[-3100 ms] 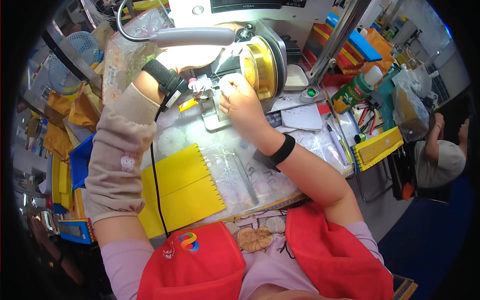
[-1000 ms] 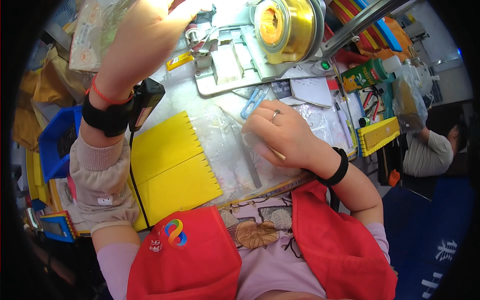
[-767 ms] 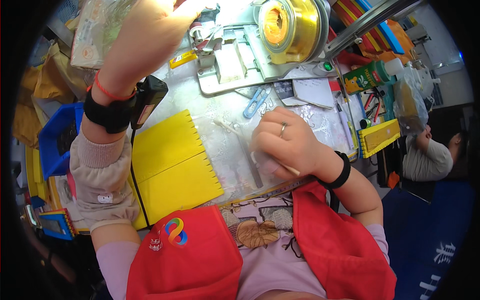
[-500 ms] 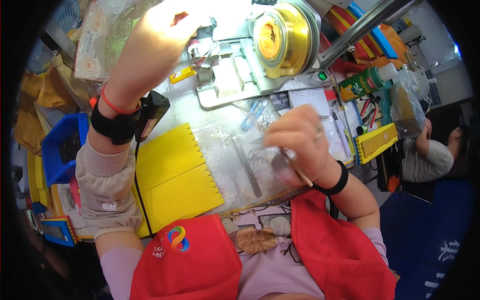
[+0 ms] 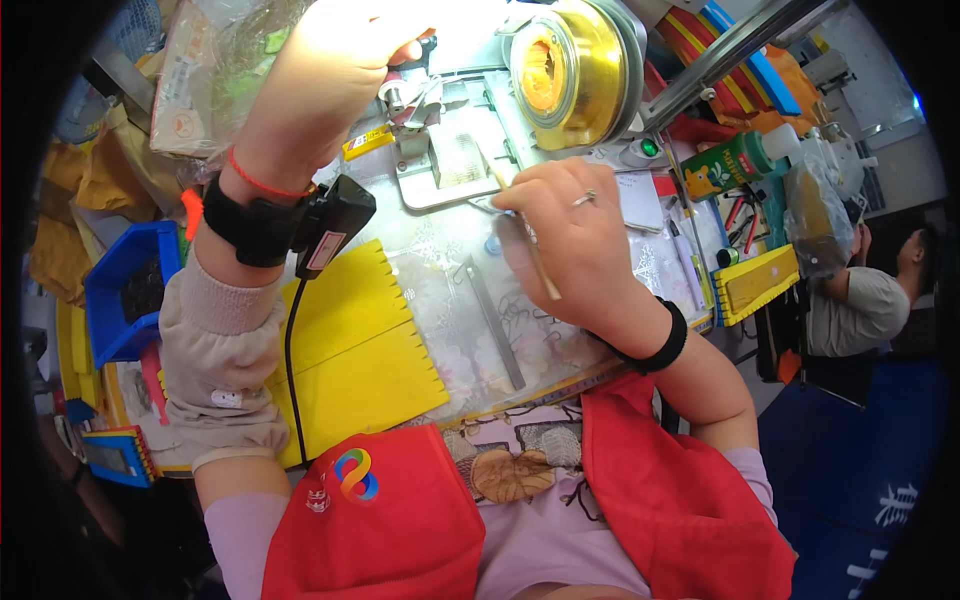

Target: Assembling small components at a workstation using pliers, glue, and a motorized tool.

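My left hand (image 5: 345, 50) is at the top, its fingers curled in together beside a small dark knob (image 5: 428, 42) on the metal winding machine (image 5: 440, 190). Bright lamp glare washes out its fingertips, so what they pinch cannot be made out. In my right hand (image 5: 575, 225) a thin wooden stick (image 5: 545, 275) is gripped, slanting up to the left toward the machine's front plate. A narrow metal tip (image 5: 484, 203) also pokes out by these fingers; its kind is unclear. Right of the plate stands a yellow transparent spool (image 5: 590, 85).
Below the machine lie a grey metal bar (image 5: 493, 325) and a yellow notched-edge board (image 5: 350, 350). A blue bin (image 5: 130, 290) stands at left. A black wrist device (image 5: 335, 225) trails a cable. At right are a green bottle (image 5: 735, 165) and another person (image 5: 865, 310).
My right hand has risen up and left toward the machine, with the stick swung more upright. My left wrist has shifted slightly right, its hand staying by the knob.
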A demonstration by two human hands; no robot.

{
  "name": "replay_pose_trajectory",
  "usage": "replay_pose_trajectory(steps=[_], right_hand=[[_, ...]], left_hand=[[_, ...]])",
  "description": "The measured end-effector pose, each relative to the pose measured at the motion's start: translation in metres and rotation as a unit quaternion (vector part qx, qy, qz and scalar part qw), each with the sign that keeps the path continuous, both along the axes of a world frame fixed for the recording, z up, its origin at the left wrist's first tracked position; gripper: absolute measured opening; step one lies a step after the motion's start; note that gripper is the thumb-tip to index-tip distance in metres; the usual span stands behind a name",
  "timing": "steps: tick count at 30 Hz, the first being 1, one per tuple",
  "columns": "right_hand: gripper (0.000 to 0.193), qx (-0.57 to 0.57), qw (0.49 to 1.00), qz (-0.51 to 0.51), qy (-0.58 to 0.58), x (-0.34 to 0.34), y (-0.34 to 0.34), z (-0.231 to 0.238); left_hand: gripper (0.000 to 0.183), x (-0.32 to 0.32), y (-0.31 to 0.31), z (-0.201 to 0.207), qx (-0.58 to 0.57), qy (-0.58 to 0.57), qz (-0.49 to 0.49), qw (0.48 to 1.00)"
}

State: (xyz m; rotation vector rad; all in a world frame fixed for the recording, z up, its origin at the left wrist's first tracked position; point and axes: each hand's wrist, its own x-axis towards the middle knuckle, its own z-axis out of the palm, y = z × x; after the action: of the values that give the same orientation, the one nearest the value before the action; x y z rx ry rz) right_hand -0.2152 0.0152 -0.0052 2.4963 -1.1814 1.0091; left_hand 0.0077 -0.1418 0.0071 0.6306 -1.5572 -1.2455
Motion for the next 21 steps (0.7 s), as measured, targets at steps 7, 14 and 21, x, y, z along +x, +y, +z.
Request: replay_pose_trajectory(steps=[7, 14, 21], right_hand=[[0.032, 0.088, 0.991, 0.021, 0.098, 0.042, 0.001, -0.004], [0.054, 0.048, 0.994, -0.059, 0.081, 0.090, -0.031, -0.026], [0.061, 0.102, 0.978, -0.085, 0.158, 0.094, -0.042, -0.027]], left_hand=[[0.021, 0.001, -0.001, 0.010, -0.210, -0.207, 0.064, 0.953], [0.029, 0.014, 0.024, 0.035, -0.553, -0.407, 0.169, 0.707], [0.028, 0.004, 0.034, 0.039, -0.534, -0.406, 0.153, 0.726]])
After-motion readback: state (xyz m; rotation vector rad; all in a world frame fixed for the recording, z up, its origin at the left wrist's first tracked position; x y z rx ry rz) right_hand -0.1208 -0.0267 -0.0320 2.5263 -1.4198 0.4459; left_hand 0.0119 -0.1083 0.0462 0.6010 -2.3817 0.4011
